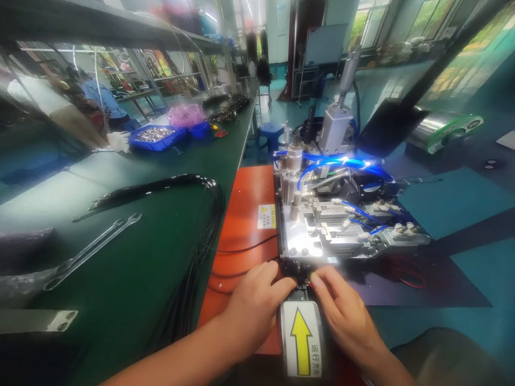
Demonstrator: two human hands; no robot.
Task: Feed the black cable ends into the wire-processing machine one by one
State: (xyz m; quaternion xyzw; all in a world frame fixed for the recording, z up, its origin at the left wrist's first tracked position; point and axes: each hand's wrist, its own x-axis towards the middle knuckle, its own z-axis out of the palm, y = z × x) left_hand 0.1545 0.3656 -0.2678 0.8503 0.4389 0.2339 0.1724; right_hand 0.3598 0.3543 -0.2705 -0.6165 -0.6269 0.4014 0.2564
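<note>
The small black fixture (299, 294) at the front edge of the metal machine (300, 236) sits between my two hands, just ahead of one white label with one yellow arrow (301, 340). My left hand (255, 300) comes from its left, fingers curled in and thumb stretched to the fixture; I can't tell whether they grip anything. My right hand (344, 308) is at its right side, half-curled, thumb and forefinger drawn close together at the fixture's edge; what may be between them is too small to make out. One orange plate (247, 214) lies left of the machine, at least two thin black cables (241, 250) crossing it. On the green bench (161, 257) I count two wrenches (93, 249), one bundle of black cords (217, 203) and two blue containers (156, 143), one full of small metal parts.
</note>
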